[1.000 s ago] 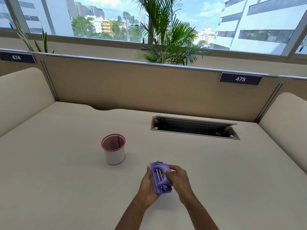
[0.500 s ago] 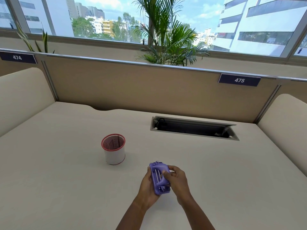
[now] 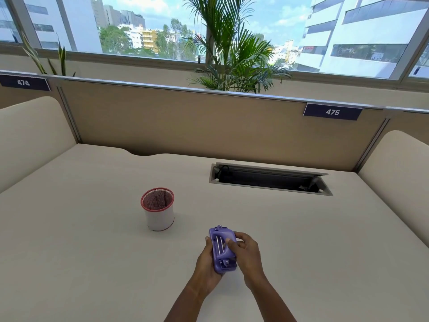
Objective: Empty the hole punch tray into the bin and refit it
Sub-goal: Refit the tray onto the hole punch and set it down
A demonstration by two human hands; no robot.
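Observation:
A purple hole punch is held just above the desk at the near middle, turned so that one flat side faces up. My left hand cups it from the left and below. My right hand grips its right side, with the thumb pressed on the purple face. I cannot make out the tray as a separate part. A small white bin with a red rim and red mesh inside stands upright on the desk, to the left of the punch and farther away.
The cream desk has an open cable slot at the back right. A tan partition with plates 474 and 475 closes the back. Padded side panels rise at both sides.
The punch has stayed in both hands at about the same spot. It has turned slightly in my grip, and my right thumb has shifted on its face.

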